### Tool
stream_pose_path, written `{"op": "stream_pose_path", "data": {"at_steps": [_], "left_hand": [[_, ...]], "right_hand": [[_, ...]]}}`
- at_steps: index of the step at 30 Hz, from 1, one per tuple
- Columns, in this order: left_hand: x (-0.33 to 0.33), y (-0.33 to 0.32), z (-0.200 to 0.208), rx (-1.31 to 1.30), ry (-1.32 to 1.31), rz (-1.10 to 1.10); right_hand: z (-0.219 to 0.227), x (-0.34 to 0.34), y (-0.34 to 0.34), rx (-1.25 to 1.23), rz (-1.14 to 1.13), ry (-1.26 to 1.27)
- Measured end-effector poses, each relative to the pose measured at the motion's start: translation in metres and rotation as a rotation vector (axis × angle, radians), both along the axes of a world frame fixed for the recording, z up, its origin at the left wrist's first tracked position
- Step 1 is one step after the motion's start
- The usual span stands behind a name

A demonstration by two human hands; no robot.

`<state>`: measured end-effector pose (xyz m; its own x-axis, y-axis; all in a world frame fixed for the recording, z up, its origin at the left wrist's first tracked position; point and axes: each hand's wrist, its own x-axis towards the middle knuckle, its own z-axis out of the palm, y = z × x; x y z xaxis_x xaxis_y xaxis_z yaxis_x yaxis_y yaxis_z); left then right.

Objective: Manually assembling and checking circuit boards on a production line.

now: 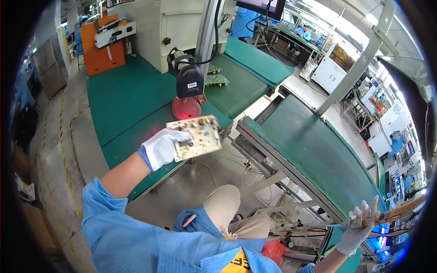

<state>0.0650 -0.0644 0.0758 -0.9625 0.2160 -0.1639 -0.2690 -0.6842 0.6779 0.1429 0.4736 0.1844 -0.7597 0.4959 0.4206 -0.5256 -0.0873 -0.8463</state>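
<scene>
My left hand point(163, 148), in a white glove, grips a pale circuit board point(205, 139) by its left side, with the thumb over its face. Small components dot the board, which is held up in front of a barcode scanner point(190, 82) on a post. Red light glows below the scanner on a round red piece point(185, 108). Far to the right, my gloved right hand point(357, 232) is raised near the conveyor's near end. One finger points up and the others are curled around a thin pale-blue stick point(337, 225), whose exact kind I cannot make out.
A green-topped bench point(132, 102) lies ahead on the left, an orange rack point(104, 54) at its far end. More circuit boards point(216, 80) rest behind the scanner post point(208, 36). A green conveyor point(314, 145) runs along the right, with cables point(273, 200) beneath. Other people work farther off.
</scene>
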Motion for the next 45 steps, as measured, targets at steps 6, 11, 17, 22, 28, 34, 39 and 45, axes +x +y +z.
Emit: {"op": "stream_pose_path", "data": {"at_steps": [6,11,17,22,28,34,39,45], "left_hand": [[-0.051,0.057,0.038,-0.552,0.365,-0.132],[-0.155,0.083,0.025,-0.985,0.761,0.13],[-0.254,0.072,-0.002,-2.043,0.391,0.451],[-0.284,0.038,-0.042,-2.029,0.231,0.342],[-0.267,0.056,-0.003,-2.028,0.054,-0.139],[-0.25,0.081,-0.018,-2.182,-0.06,0.403],[-0.241,0.102,-0.025,-2.121,0.621,0.65],[-0.211,0.134,-0.021,-1.893,1.105,0.749]], "right_hand": [[0.005,0.009,0.013,-0.005,0.06,-0.032],[0.0,0.031,0.049,0.046,0.184,0.036],[0.02,0.051,0.01,-0.229,0.039,-0.004],[-0.033,0.106,0.155,-0.032,0.368,0.052],[-0.115,0.121,0.24,0.838,-0.49,-0.995],[-0.12,0.126,0.165,1.389,-0.714,-1.236],[-0.13,0.134,0.162,1.248,-0.563,-1.229],[-0.112,0.1,0.157,1.506,-0.632,-1.362]]}}
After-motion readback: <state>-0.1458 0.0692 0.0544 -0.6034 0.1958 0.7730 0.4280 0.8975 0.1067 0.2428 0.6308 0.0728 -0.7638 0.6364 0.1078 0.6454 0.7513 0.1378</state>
